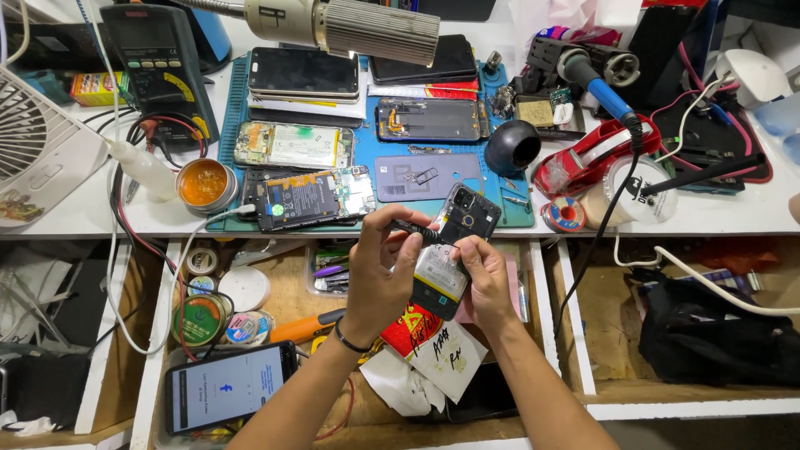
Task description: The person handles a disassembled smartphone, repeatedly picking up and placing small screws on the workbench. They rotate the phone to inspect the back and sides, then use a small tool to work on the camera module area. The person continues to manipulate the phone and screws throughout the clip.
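1. Head view: your right hand [485,275] grips the opened phone [454,250] by its lower edge, held in the air over the open drawer [292,287], just off the front edge of the workbench [708,218].
2. Your left hand [382,267] pinches a thin dark tool [414,229], tip at the phone's upper part near the camera.
3. Keep the phone braced and the tool shallow; the battery looks exposed.
4. Mind the blue mat [367,154] of loose phone parts beside you.
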